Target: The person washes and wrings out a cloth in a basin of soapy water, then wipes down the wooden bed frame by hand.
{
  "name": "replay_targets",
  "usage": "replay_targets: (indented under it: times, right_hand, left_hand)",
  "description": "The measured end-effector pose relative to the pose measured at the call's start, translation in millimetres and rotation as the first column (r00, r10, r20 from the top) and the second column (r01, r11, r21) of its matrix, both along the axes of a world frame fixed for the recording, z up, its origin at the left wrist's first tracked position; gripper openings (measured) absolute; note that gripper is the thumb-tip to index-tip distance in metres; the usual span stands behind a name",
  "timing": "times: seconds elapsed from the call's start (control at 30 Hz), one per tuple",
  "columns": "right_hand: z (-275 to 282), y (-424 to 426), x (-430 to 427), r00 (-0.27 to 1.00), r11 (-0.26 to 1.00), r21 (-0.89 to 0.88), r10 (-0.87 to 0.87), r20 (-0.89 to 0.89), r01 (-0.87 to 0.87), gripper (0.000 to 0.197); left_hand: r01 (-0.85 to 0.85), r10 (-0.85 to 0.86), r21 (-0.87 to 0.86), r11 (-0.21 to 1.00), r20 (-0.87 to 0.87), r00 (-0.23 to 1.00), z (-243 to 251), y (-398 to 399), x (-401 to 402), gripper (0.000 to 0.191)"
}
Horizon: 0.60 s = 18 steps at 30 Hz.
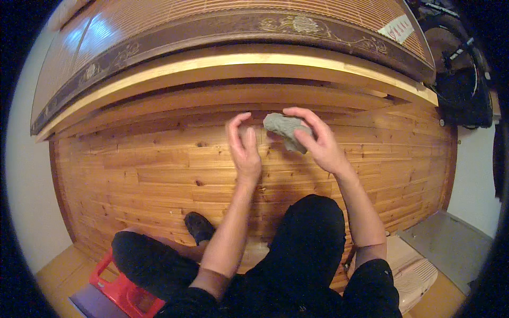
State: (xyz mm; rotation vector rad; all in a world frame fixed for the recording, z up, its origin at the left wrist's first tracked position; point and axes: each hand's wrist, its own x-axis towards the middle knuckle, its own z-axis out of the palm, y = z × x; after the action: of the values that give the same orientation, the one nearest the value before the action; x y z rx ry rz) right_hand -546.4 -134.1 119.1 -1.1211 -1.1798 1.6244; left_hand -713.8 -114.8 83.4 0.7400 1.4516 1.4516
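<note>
A bunched grey-green cloth point(287, 128) is in my right hand point(318, 139), pinched between the thumb and the fingers above the wooden floor. Its left end sticks out towards my other hand, and part of it is covered by my fingers. My left hand point(243, 147) is held up just left of the cloth, apart from it. The thumb and fingers of that hand are curved with a gap between them, and nothing is in it.
Ahead is a low wooden bed frame point(238, 59) with a slatted mat point(191, 20). Dark strapped gear point(461, 87) stands at right. A red plastic piece point(123, 290) is by my left knee, a ribbed beige case point(413, 274) at lower right. A shoe point(198, 226) rests on the plank floor point(159, 167).
</note>
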Motion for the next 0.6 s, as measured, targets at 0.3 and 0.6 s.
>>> replay_targets:
  times: [0.3,0.6]
  right_hand:
    - [96,26,-30,0.593,0.699,0.453,-0.051,0.804,-0.553,0.035]
    - [172,123,41,0.716,0.368,0.929,-0.657,0.237,0.031,0.010]
  left_hand:
    - [0.148,-0.019,-0.055,0.987,0.890,0.456,-40,-32,-10,0.052]
    - [-0.421,-0.090,0.526,0.739,0.697,0.712,35,75,-146,0.047]
